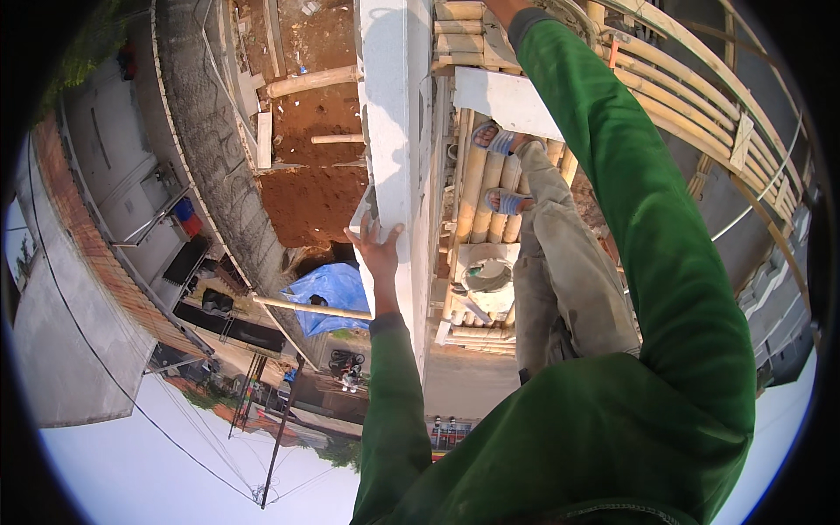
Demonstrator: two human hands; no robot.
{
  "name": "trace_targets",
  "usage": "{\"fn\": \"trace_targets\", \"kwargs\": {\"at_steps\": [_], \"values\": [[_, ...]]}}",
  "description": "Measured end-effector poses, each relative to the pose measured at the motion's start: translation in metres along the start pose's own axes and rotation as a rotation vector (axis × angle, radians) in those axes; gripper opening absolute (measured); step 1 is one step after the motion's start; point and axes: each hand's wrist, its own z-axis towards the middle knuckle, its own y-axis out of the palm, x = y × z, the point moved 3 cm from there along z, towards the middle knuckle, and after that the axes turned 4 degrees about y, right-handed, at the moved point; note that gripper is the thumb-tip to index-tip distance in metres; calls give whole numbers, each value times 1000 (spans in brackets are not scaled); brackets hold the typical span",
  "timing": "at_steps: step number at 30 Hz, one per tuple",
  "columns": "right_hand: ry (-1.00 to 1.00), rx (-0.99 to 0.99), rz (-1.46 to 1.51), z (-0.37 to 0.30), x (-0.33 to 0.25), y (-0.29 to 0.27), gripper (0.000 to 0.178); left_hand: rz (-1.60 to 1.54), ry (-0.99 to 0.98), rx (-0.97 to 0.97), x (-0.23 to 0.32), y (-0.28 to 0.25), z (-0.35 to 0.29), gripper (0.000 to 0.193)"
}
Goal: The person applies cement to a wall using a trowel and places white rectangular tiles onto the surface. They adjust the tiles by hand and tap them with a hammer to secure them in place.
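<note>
A long pale wall (389,105) with a narrow top runs up the middle of the view. My left hand (381,254) rests on its left edge, fingers spread against the surface. Just beyond those fingertips, a grey angular piece (364,208) juts from the wall's edge; I cannot make out its kind. My right arm reaches far forward, and only a part of my right hand (505,7) shows at the top edge. Its fingers are out of the picture, so what it holds or touches is hidden.
I stand in striped sandals on a bamboo platform (477,188). A round pale bucket (486,269) with mortar-like residue sits near my legs. A white board (503,98) lies ahead of my feet. Left of the wall, far below, are red soil (311,206) and a blue tarp (328,293).
</note>
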Motion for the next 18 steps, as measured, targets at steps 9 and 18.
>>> {"fn": "trace_targets", "kwargs": {"at_steps": [9,18], "values": [[2,-42,7,-17,4,-2,61,-36,-49,32,1,2,-2,65],[-18,-132,15,-2,7,-10,60,194,-59,-39,6,-5,4,64]]}}
